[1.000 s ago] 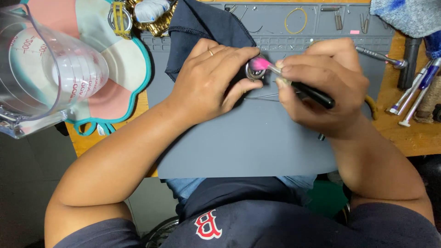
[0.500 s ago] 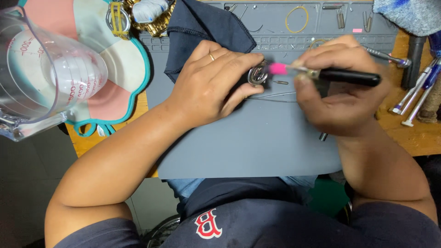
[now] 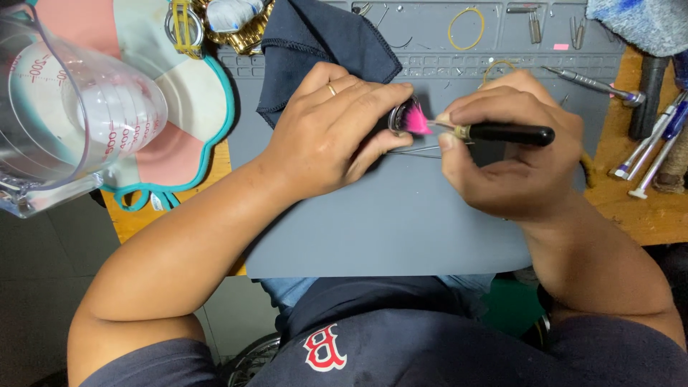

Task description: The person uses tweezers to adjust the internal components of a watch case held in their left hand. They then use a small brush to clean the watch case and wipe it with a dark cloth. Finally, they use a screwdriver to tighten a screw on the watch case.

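While the left hand [image 3: 326, 132] clamps a round metal piece [image 3: 398, 118], the right hand [image 3: 512, 154] grips a brush [image 3: 480, 131] — lying level, pink bristles pointing left.

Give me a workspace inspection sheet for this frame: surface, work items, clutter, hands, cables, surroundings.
Surface: grey work mat on a wooden bench.
Work items: small round metal part; pink-bristled brush, bristles on the part.
Clutter: dark blue cloth, yellow rubber band, clear measuring jug, screwdrivers at right edge.
Hands: left hand steadies the part; right hand grips the brush.
Cables: nothing seen.
Surroundings: pink and teal mat under the jug; dark floor below.
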